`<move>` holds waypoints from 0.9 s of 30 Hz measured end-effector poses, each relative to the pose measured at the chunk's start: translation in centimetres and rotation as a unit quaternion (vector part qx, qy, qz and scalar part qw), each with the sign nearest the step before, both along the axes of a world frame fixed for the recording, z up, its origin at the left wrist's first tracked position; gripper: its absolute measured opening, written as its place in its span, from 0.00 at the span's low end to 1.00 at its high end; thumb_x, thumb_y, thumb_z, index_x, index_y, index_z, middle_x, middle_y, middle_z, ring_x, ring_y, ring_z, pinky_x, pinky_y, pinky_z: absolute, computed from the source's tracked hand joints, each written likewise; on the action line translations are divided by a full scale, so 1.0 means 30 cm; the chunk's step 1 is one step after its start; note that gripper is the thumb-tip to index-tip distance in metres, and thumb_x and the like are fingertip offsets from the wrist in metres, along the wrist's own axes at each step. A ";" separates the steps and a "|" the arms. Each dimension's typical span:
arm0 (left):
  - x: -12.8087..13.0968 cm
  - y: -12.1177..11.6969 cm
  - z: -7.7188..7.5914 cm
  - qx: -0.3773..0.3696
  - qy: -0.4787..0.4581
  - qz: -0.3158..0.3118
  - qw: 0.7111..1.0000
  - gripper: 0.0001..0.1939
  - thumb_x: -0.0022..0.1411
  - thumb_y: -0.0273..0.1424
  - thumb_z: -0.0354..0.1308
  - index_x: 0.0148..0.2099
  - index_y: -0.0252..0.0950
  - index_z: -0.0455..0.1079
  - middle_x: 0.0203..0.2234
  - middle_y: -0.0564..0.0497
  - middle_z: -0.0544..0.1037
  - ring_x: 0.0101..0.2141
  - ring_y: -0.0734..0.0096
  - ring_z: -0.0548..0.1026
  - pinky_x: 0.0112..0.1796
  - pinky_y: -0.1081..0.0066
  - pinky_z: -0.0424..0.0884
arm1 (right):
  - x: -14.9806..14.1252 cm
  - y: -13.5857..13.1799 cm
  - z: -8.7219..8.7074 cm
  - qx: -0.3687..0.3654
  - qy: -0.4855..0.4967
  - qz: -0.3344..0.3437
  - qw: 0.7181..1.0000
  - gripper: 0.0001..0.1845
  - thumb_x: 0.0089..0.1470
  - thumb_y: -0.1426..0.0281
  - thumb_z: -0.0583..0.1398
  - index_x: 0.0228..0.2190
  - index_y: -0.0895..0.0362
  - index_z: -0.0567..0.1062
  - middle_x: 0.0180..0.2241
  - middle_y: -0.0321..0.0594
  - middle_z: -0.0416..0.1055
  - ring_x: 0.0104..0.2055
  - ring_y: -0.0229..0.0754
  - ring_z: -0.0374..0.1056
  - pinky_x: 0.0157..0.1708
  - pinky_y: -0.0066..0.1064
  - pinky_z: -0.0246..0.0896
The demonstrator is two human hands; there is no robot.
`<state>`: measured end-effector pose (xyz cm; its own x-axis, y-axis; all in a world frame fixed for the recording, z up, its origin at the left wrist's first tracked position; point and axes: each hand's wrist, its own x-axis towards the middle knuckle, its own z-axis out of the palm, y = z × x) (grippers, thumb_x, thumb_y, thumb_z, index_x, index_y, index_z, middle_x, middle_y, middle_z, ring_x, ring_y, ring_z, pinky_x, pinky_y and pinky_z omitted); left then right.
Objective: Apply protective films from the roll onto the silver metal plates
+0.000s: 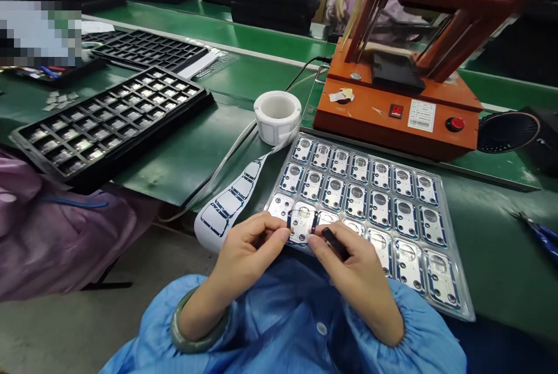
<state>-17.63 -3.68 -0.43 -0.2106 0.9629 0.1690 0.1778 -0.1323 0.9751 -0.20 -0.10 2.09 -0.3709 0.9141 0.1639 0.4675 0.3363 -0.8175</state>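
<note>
My left hand (248,246) pinches the left edge of a small silver metal part (301,224) at the near edge of a clear tray (453,298). Several similar parts with blue outlined labels fill the tray's pockets. My right hand (353,269) grips a thin black tool (335,243), its tip touching the same part's right side. A white roll (278,114) stands behind the tray. Its strip of blue outlined labels (226,205) trails down off the table beside my left hand.
An orange press machine (392,112) with a red button stands behind the tray. A black compartment tray (108,124) of small parts lies at left, another black tray (148,49) farther back. Blue-handled pliers (540,234) lie at right. A person's purple sleeve (56,229) is at lower left.
</note>
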 end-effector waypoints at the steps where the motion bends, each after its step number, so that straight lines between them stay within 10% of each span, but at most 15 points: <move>1: -0.003 0.004 0.002 0.002 0.005 -0.011 1.000 0.09 0.58 0.32 0.57 0.28 0.33 0.71 0.20 0.53 0.68 0.22 0.77 0.66 0.22 0.77 0.62 | -0.002 0.001 0.001 -0.006 0.000 0.005 1.000 0.09 0.56 0.66 0.59 0.26 0.55 0.73 0.23 0.34 0.69 0.24 0.36 0.64 0.25 0.27 0.60; 13: -0.071 0.098 -0.013 0.075 0.205 -0.103 0.970 0.04 0.61 0.28 0.55 0.34 0.35 0.69 0.30 0.52 0.68 0.33 0.74 0.69 0.36 0.73 0.67 | -0.018 0.010 -0.018 -0.013 -0.051 0.014 0.999 0.06 0.54 0.74 0.57 0.26 0.54 0.71 0.25 0.33 0.68 0.27 0.36 0.64 0.27 0.26 0.56; 27: -0.073 0.100 -0.060 0.081 0.197 -0.126 0.969 0.04 0.61 0.29 0.57 0.34 0.37 0.71 0.32 0.51 0.69 0.36 0.72 0.68 0.38 0.70 0.67 | -0.020 0.024 -0.017 0.008 -0.124 0.032 0.992 0.07 0.50 0.76 0.56 0.23 0.55 0.68 0.23 0.31 0.67 0.23 0.33 0.63 0.24 0.25 0.53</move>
